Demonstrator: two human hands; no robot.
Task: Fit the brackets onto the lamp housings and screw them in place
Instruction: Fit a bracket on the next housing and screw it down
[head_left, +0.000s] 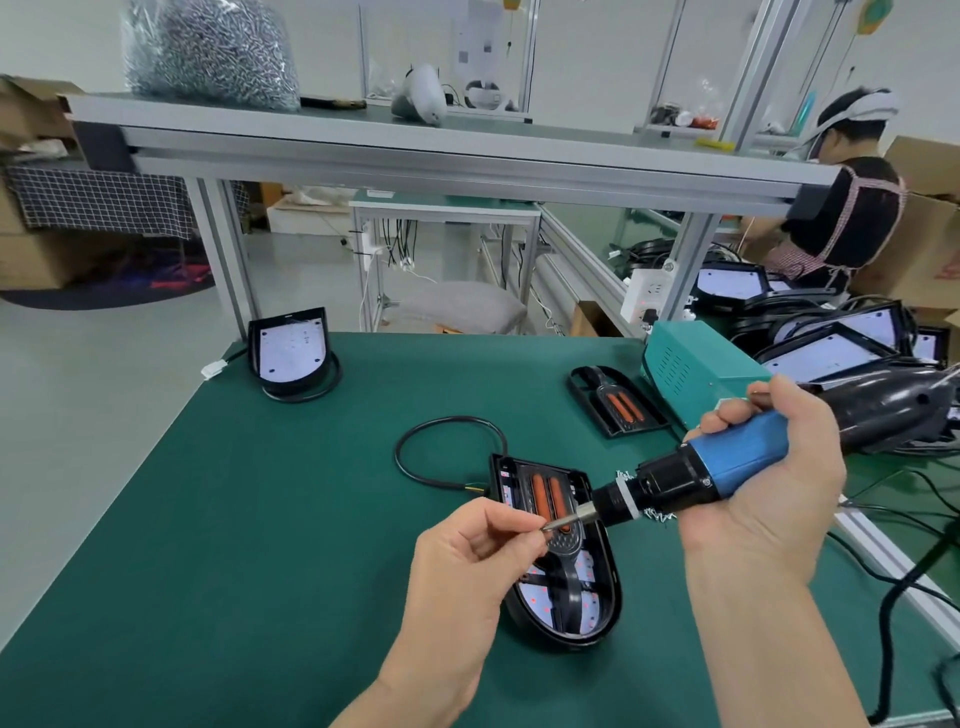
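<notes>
Right hand (769, 478) grips electric screwdriver (691, 478); left hand (467, 561) fingers (514, 519) pinch screw (546, 526) at its tip, over lamp housing (563, 561) with bracket (551, 499) mid-tabletop (260, 519).

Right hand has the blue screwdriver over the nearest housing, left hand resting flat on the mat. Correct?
No: the head view shows the left hand raised over the housing, fingers pinching what looks like a screw at the tip of the screwdriver. The right hand does hold it.
</notes>
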